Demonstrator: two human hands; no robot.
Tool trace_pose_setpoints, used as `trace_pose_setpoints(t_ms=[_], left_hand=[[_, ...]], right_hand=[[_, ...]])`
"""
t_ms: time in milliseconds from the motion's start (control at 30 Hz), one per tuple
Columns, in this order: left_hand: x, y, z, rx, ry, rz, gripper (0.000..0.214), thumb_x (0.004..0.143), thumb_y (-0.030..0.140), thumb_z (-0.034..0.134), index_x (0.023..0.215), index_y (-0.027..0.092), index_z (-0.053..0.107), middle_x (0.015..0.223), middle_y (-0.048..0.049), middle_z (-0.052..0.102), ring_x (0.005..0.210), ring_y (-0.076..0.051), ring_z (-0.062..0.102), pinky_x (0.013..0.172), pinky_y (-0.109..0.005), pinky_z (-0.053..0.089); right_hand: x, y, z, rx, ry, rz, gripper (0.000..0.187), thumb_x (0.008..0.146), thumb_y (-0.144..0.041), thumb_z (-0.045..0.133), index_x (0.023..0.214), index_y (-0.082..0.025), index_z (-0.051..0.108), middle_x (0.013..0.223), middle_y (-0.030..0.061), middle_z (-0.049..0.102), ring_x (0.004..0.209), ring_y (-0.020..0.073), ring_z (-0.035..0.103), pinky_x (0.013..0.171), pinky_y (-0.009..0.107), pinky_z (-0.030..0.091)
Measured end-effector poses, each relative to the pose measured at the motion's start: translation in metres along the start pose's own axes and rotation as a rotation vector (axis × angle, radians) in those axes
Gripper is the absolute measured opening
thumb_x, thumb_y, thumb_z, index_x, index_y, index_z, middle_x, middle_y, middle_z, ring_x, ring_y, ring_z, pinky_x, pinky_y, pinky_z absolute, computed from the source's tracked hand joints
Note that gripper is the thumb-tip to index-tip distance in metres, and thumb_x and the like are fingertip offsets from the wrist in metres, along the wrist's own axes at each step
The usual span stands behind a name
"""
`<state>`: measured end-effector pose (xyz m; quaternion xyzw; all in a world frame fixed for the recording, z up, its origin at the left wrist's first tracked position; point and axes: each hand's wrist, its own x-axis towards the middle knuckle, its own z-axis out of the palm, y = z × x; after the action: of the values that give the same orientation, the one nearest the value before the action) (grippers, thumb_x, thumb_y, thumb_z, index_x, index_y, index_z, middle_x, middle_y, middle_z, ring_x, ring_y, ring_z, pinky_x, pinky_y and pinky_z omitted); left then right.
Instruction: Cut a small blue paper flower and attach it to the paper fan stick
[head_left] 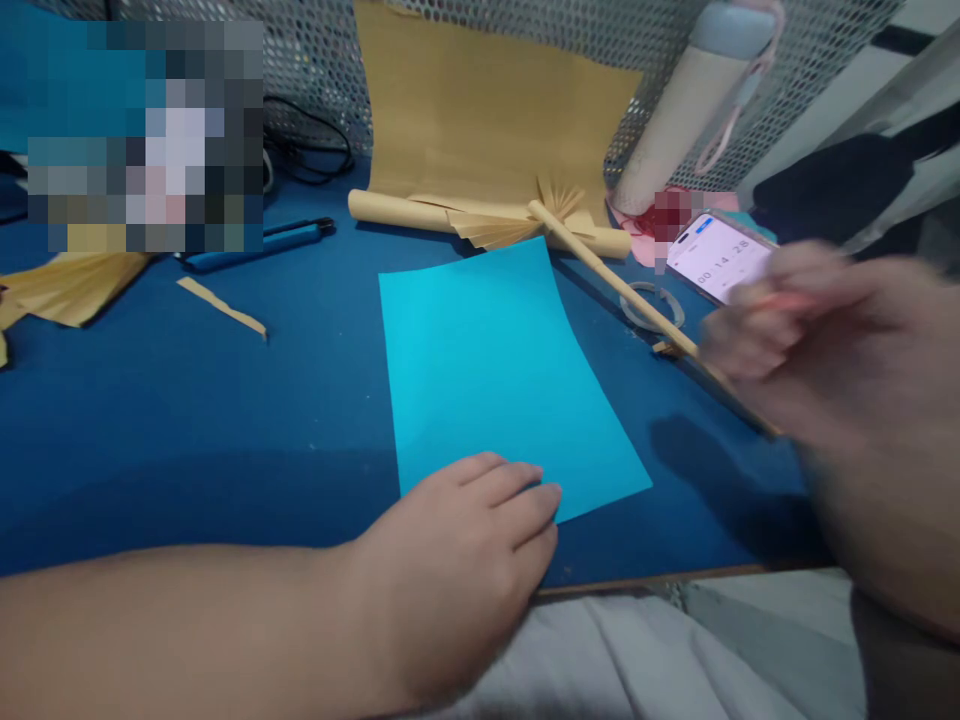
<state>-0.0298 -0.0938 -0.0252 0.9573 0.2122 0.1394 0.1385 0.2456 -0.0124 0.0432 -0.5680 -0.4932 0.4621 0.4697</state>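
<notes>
- L hand [465,545]: palm down at near table edge, forearm coming in from the left. Fingers [525,495] are stretched out flat w/ tips pressed on the near-left corner of the cyan sheet [502,370]. Nothing is gripped; contact is from above only.
- Cyan sheet: lies flat on the blue table [187,420], approx. centre of view, turned slightly so its near-right corner points toward the R side. No folds visible.
- R hand [832,340]: raised above the table's R side, well apart from the sheet, heavily motion-blurred. Fingers appear curled and a thin pinkish streak shows near the tips. Cannot tell how far it is closed or whether it holds anything.
- Pleated tan fan [517,215]: just beyond the sheet's far edge. Its stick [622,295] runs diagonally toward the R hand.
- Tan paper roll [397,208]: behind the fan, its sheet rising against the mesh panel [315,60].
- Phone [720,258]: far R, screen lit w/ timer digits, partly behind the R hand.
- Tape ring [654,305]: beside the stick, near the phone.
- Pen [255,245] and torn paper strip [221,305]: far L of the sheet.
</notes>
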Motion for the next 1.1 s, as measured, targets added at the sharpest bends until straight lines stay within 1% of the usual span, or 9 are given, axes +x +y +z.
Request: trace_pose_setpoints(t_ms=[33, 100, 200, 367, 533, 633, 733, 900, 1100], left_hand=[[-0.002, 0.002, 0.004, 0.031, 0.026, 0.004, 0.034, 0.095, 0.026, 0.052, 0.120, 0.011, 0.070, 0.138, -0.0117, 0.066, 0.124, -0.031, 0.061, 0.108, -0.047, 0.048], [-0.003, 0.004, 0.009, 0.077, 0.060, 0.006, 0.038, 0.095, 0.028, 0.053, 0.124, 0.009, 0.069, 0.139, -0.0131, 0.065, 0.125, -0.030, 0.062, 0.109, -0.045, 0.049], [-0.004, 0.007, 0.012, 0.122, 0.079, 0.020, 0.039, 0.095, 0.026, 0.053, 0.126, 0.008, 0.069, 0.137, -0.0140, 0.066, 0.124, -0.029, 0.064, 0.106, -0.042, 0.052], [-0.006, 0.010, 0.014, 0.192, 0.064, 0.046, 0.040, 0.097, 0.028, 0.052, 0.127, 0.006, 0.069, 0.139, -0.0168, 0.063, 0.128, -0.031, 0.062, 0.107, -0.042, 0.051], [-0.009, 0.014, 0.016, 0.241, 0.065, 0.036, 0.040, 0.097, 0.027, 0.053, 0.129, 0.006, 0.067, 0.140, -0.0169, 0.061, 0.129, -0.031, 0.061, 0.104, -0.040, 0.053], [-0.009, 0.014, 0.017, 0.244, 0.078, 0.032, 0.040, 0.097, 0.028, 0.054, 0.129, 0.006, 0.068, 0.139, -0.0167, 0.062, 0.129, -0.031, 0.062, 0.102, -0.040, 0.055], [-0.009, 0.013, 0.017, 0.239, 0.086, 0.032, 0.040, 0.097, 0.027, 0.054, 0.129, 0.007, 0.068, 0.140, -0.0162, 0.062, 0.129, -0.030, 0.061, 0.101, -0.040, 0.055], [-0.009, 0.011, 0.016, 0.246, 0.087, 0.049, 0.040, 0.098, 0.028, 0.053, 0.129, 0.007, 0.068, 0.139, -0.0164, 0.063, 0.128, -0.030, 0.062, 0.099, -0.039, 0.057], [-0.006, 0.010, 0.016, 0.318, 0.110, 0.073, 0.037, 0.096, 0.028, 0.057, 0.125, 0.009, 0.070, 0.135, -0.0142, 0.066, 0.124, -0.028, 0.065, 0.095, -0.037, 0.059]], right_hand=[[-0.014, 0.008, 0.012, 0.162, -0.165, 0.185, 0.040, 0.070, -0.029, 0.066, 0.065, -0.021, 0.027, 0.059, -0.0025, 0.024, 0.050, 0.0119, 0.023, 0.048, 0.029, 0.020], [-0.037, 0.028, 0.032, 0.334, -0.339, 0.416, 0.040, 0.066, -0.030, 0.073, 0.066, -0.022, 0.035, 0.055, -0.0035, 0.032, 0.047, 0.0106, 0.028, 0.044, 0.027, 0.021], [-0.052, 0.052, 0.050, 0.408, -0.372, 0.519, 0.034, 0.070, -0.029, 0.075, 0.067, -0.023, 0.042, 0.054, -0.0043, 0.038, 0.046, 0.0100, 0.032, 0.045, 0.027, 0.023], [-0.031, 0.059, 0.054, 0.433, -0.233, 0.272, 0.030, 0.071, -0.015, 0.070, 0.065, -0.021, 0.041, 0.055, -0.0040, 0.044, 0.047, 0.0097, 0.035, 0.047, 0.026, 0.023], [-0.012, 0.060, 0.053, 0.390, -0.187, 0.184, 0.030, 0.074, -0.014, 0.071, 0.068, -0.022, 0.043, 0.057, -0.0041, 0.046, 0.050, 0.0100, 0.041, 0.048, 0.024, 0.030], [-0.002, 0.063, 0.046, 0.253, -0.165, 0.068, 0.018, 0.085, -0.033, 0.073, 0.083, -0.025, 0.057, 0.074, -0.0004, 0.066, 0.065, 0.0138, 0.061, 0.060, 0.027, 0.047], [0.014, 0.066, 0.033, 0.158, -0.153, -0.012, 0.025, 0.088, -0.048, 0.071, 0.090, -0.025, 0.061, 0.095, 0.0044, 0.074, 0.092, 0.0202, 0.071, 0.084, 0.036, 0.056], [0.033, 0.065, 0.020, 0.292, -0.111, 0.069, 0.028, 0.080, -0.032, 0.077, 0.089, -0.028, 0.051, 0.111, 0.0004, 0.072, 0.112, 0.0229, 0.067, 0.093, 0.043, 0.058], [0.027, 0.051, 0.026, 0.369, -0.180, 0.166, 0.023, 0.083, -0.027, 0.072, 0.088, -0.028, 0.049, 0.119, -0.0013, 0.067, 0.122, 0.0272, 0.061, 0.101, 0.059, 0.052]])
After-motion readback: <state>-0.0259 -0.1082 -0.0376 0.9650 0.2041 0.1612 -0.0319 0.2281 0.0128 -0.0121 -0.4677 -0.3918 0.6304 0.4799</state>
